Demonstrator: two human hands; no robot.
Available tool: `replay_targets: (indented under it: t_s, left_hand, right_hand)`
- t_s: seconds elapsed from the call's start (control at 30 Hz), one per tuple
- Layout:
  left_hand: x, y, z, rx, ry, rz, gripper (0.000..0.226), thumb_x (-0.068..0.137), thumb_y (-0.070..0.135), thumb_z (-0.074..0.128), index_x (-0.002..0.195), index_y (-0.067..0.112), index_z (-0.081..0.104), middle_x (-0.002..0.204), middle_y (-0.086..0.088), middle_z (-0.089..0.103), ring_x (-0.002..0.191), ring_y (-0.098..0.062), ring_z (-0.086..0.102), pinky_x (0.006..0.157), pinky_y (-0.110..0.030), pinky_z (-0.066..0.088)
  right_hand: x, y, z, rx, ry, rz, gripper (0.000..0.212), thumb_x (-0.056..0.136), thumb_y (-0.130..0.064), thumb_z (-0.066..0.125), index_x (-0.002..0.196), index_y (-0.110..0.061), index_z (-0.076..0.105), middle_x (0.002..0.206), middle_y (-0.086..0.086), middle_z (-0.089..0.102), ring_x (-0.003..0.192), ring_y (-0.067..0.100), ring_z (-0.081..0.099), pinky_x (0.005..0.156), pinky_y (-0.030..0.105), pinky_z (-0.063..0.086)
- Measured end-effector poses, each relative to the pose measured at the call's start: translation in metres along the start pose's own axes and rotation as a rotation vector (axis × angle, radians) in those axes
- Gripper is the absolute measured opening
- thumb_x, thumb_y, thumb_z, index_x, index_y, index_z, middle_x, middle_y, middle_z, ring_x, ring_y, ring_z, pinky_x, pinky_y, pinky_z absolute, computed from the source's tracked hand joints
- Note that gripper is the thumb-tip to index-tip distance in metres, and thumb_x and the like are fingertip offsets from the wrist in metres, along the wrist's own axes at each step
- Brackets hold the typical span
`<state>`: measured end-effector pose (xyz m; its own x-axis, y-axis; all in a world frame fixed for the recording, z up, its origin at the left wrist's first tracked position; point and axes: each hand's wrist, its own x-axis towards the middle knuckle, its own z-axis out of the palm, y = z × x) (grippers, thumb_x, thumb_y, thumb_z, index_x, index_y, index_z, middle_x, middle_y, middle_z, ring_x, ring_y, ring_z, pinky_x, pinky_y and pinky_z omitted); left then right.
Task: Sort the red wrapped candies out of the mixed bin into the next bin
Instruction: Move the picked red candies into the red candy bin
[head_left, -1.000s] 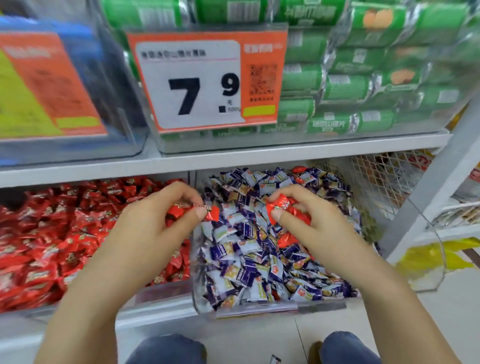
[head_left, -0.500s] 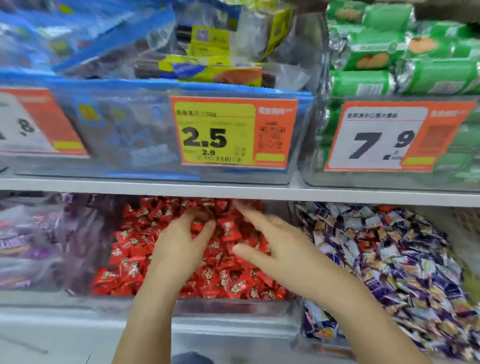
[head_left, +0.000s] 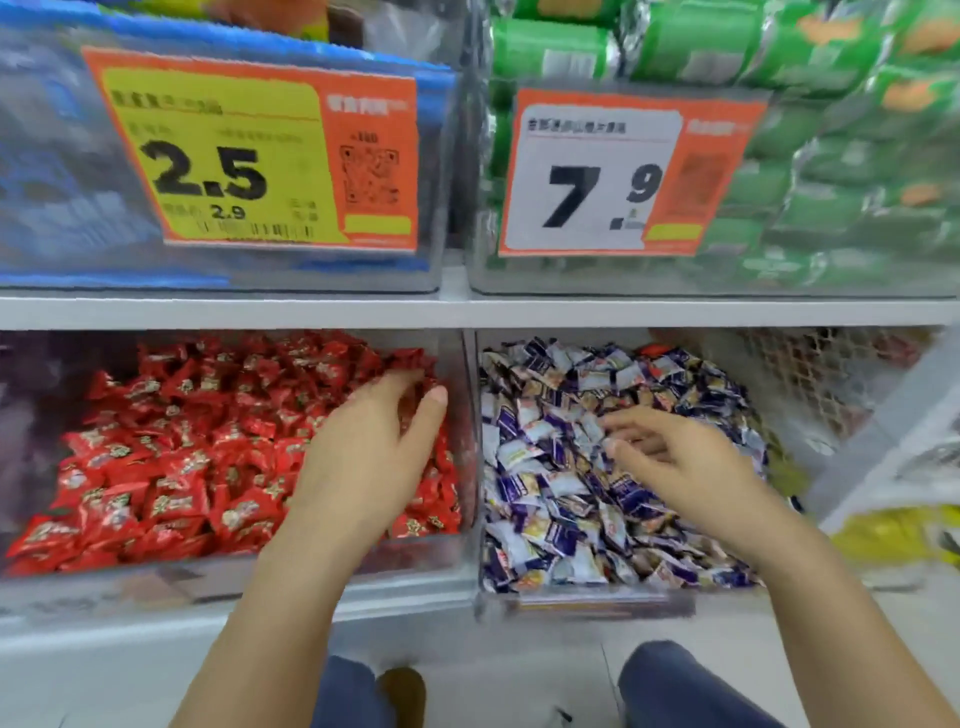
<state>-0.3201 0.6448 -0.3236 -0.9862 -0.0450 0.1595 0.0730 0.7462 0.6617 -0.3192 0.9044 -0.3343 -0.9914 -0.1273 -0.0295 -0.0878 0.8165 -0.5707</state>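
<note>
My right hand (head_left: 670, 457) moved back to the mixed bin (head_left: 587, 597), fingers loose, empty. My left hand (head_left: 379, 441) is open over the red bin (head_left: 208, 571). One red candy (head_left: 655, 349) is left at the back.

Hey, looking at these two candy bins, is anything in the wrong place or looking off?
Yes. One red wrapped candy lies at the back of the mixed bin, among the purple and white candies. It matches the ones in the red bin next door. Nothing looks spilled or damaged.

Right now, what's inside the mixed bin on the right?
The mixed bin holds mostly purple-and-white wrapped candies, with one red candy visible at the back. The right hand covers some; deeper layers are hidden.
</note>
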Motion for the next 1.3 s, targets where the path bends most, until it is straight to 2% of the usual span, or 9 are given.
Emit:
replay_targets:
  t_s: [0.13,0.27,0.53,0.73,0.9,1.07,1.13,1.2,1.3]
  left_hand:
    - [-0.014,0.032,0.038,0.029,-0.155,0.073,0.075,0.088,0.063,0.031,0.144,0.015,0.026,0.146,-0.009,0.036,0.130,-0.024,0.039,0.101,-0.034,0.034]
    - [-0.014,0.041,0.054,0.109,-0.108,0.052,0.086,0.092,0.054,0.039,0.150,0.010,-0.005,0.158,-0.009,0.008,0.142,-0.025,0.021,0.110,-0.035,0.028]
    - [-0.004,0.040,0.060,0.067,-0.086,0.054,0.083,0.091,0.041,0.049,0.151,0.008,0.001,0.156,-0.014,0.016,0.139,-0.030,0.026,0.109,-0.035,0.027]
    - [-0.004,0.040,0.060,0.081,-0.077,0.060,0.083,0.091,0.042,0.049,0.151,0.009,0.001,0.156,-0.012,0.016,0.137,-0.030,0.028,0.107,-0.035,0.029]
    - [-0.003,0.044,0.058,0.101,-0.087,0.045,0.083,0.092,0.040,0.050,0.150,0.007,0.001,0.156,-0.014,0.013,0.138,-0.030,0.026,0.109,-0.034,0.027]
    - [-0.004,0.045,0.057,0.120,-0.108,0.031,0.082,0.092,0.041,0.049,0.150,0.008,0.002,0.155,-0.015,0.016,0.137,-0.031,0.029,0.106,-0.036,0.031]
    - [-0.004,0.046,0.055,0.122,-0.127,0.021,0.082,0.092,0.041,0.049,0.151,0.009,0.002,0.155,-0.015,0.016,0.137,-0.031,0.029,0.106,-0.037,0.032]
    - [-0.004,0.045,0.055,0.144,-0.139,0.009,0.081,0.092,0.041,0.050,0.150,0.007,0.005,0.154,-0.017,0.016,0.137,-0.032,0.027,0.108,-0.038,0.030]
    - [-0.003,0.044,0.057,0.301,0.008,0.131,0.069,0.087,0.034,0.051,0.140,-0.005,0.032,0.141,-0.030,0.034,0.127,-0.044,0.036,0.106,-0.050,0.031]
  right_hand:
    - [-0.002,0.044,-0.018,-0.031,0.095,0.147,0.028,0.095,-0.033,0.052,0.121,-0.025,0.060,0.110,-0.010,0.062,0.093,0.007,0.057,0.079,0.025,0.042]
    - [0.007,0.074,-0.029,0.048,0.203,0.220,0.035,0.095,-0.033,0.054,0.127,-0.022,0.056,0.131,-0.003,0.055,0.120,0.017,0.051,0.094,0.030,0.039]
    - [0.081,0.062,-0.027,-0.092,0.231,0.230,0.046,0.101,-0.041,0.034,0.141,-0.020,0.040,0.133,0.017,0.054,0.120,0.033,0.050,0.083,0.030,0.039]
    - [0.095,0.032,-0.004,-0.305,-0.053,0.330,0.065,0.095,-0.063,0.007,0.146,-0.030,0.029,0.142,0.010,0.046,0.124,0.032,0.048,0.091,0.035,0.039]
    - [0.061,0.021,0.003,-0.015,-0.186,0.430,0.083,0.084,-0.077,0.006,0.150,-0.029,0.022,0.145,0.007,0.043,0.131,0.030,0.042,0.099,0.037,0.034]
    - [0.022,0.018,-0.002,0.333,-0.240,0.423,0.078,0.081,-0.079,0.012,0.148,-0.041,0.017,0.158,-0.007,0.015,0.144,0.019,0.016,0.114,0.046,0.014]
    - [0.010,0.022,-0.010,0.340,-0.207,0.358,0.080,0.075,-0.081,0.013,0.144,-0.043,0.030,0.148,-0.003,0.039,0.136,0.019,0.035,0.110,0.045,0.025]
    - [0.000,0.028,-0.020,0.294,-0.059,0.273,0.069,0.079,-0.075,0.016,0.129,-0.042,0.050,0.116,-0.006,0.064,0.115,0.015,0.055,0.101,0.038,0.036]
    - [-0.015,0.046,-0.028,0.203,0.230,0.234,0.052,0.091,-0.061,0.032,0.123,-0.028,0.057,0.098,-0.013,0.068,0.103,0.013,0.061,0.094,0.038,0.044]
